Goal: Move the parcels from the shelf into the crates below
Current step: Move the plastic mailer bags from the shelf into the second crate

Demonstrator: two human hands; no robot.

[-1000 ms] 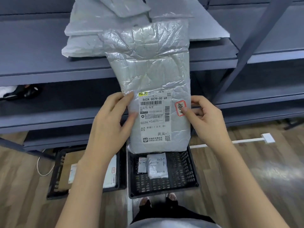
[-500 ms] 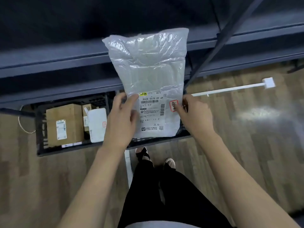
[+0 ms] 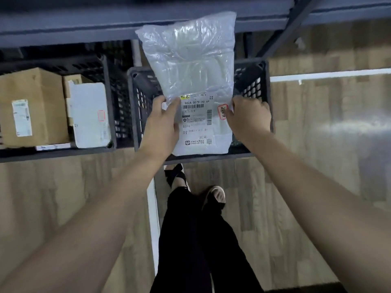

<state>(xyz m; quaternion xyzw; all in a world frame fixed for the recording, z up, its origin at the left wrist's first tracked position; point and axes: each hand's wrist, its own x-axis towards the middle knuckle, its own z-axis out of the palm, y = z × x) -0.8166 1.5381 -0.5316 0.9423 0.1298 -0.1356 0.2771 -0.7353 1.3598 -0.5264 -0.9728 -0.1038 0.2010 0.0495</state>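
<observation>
A grey plastic parcel (image 3: pixel 190 66) with a white shipping label hangs above the black crate (image 3: pixel 254 81) in the middle of the floor. My left hand (image 3: pixel 163 125) grips its left edge near the label. My right hand (image 3: pixel 249 119) pinches its right edge by a red stamp. The parcel hides most of this crate's inside. A second black crate (image 3: pixel 110 66) stands to the left, holding a brown cardboard box (image 3: pixel 36 98) and a white parcel (image 3: pixel 88 115).
The dark blue shelf (image 3: pixel 84 24) runs across the top, with a slanted shelf post (image 3: pixel 289 28) at the right. A white strip (image 3: pixel 330 75) lies on the wooden floor at the right. My legs and feet (image 3: pixel 190 208) stand just in front of the crates.
Both hands have carried the parcel down off the shelf to just over the middle crate. The view has tipped downward, so the upper shelf and its parcels have left the frame.
</observation>
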